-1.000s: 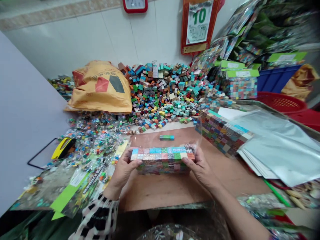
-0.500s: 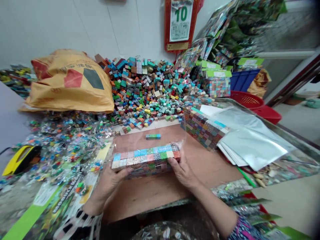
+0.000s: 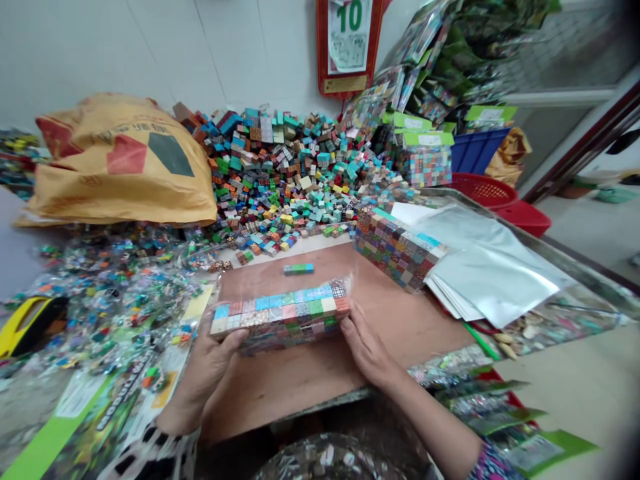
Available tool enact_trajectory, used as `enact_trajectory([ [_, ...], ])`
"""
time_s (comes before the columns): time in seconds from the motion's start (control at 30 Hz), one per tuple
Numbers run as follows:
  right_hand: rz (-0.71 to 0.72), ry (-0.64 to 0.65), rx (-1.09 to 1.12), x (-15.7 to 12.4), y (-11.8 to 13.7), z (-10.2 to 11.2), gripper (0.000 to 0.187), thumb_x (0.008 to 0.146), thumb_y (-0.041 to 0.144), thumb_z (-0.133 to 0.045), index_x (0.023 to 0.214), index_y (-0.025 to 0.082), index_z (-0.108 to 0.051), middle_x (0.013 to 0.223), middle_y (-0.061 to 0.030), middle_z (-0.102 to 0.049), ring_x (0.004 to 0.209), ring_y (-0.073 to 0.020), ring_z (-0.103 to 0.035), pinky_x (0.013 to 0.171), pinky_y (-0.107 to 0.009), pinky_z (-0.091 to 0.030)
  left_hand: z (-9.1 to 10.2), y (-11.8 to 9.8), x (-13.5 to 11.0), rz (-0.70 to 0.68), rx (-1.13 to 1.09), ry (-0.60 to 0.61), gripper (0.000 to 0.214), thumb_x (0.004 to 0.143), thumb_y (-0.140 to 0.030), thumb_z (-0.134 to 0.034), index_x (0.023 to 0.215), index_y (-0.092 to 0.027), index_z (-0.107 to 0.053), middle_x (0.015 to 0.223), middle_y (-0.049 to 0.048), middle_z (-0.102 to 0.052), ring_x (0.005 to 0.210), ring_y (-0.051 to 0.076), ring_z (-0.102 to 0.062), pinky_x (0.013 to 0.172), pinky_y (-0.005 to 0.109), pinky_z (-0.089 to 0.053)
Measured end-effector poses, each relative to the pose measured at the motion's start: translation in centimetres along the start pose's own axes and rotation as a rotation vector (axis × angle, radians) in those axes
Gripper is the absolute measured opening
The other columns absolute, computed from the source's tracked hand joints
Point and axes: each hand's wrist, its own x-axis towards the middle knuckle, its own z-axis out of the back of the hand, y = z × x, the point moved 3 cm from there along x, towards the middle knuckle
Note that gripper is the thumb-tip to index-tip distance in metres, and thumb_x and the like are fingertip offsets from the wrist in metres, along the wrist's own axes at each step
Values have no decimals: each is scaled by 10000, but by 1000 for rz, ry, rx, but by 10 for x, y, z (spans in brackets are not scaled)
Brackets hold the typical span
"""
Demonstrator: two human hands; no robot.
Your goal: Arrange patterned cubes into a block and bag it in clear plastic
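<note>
A long block of small patterned cubes point(image 3: 287, 323) lies across the brown board, inside a clear plastic bag point(image 3: 260, 283) whose loose edge rises behind it. My left hand point(image 3: 203, 367) grips its left end, thumb along the near side. At the opposite end my right hand point(image 3: 365, 347) presses its fingers against the block, holding it from the right. Just beyond the block is a short blue-and-green strip of cubes point(image 3: 299, 269). Another packed block of cubes point(image 3: 397, 250) stands to the right, beside silvery plastic bags point(image 3: 493, 267).
A heap of loose cubes point(image 3: 285, 167) rises against the wall. At left are a yellow sack point(image 3: 125, 167), many small plastic packets point(image 3: 115, 287) and a yellow-and-black tool point(image 3: 30, 327). Red baskets point(image 3: 485, 190) and a blue bin point(image 3: 477, 152) stand at right.
My right thumb has come off the block's top edge, and the fingers now lie against its right end. The left hand keeps its grip. The whole view has shifted slightly.
</note>
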Motion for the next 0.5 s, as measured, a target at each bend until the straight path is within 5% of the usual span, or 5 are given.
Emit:
enact_trajectory([
  [0.2,49,-115,-43,-4,-3,16,253,987,352,-456,1143,254,-630,1078,-81,-649,1031,-224,-612,899,-358,-492,-3,-3,2,19,-2,33,665,630,-405,-830,1210,-203,-574,1035,48,-716,969,251,-658,943,393,-490],
  [0.5,42,-18,-190,5,-12,19,179,932,256,-473,985,220,-640,959,-86,-675,902,-227,-628,811,-363,-496,-8,-12,-3,79,-13,58,805,603,-499,-833,1296,-195,-558,894,56,-757,814,266,-708,824,406,-551],
])
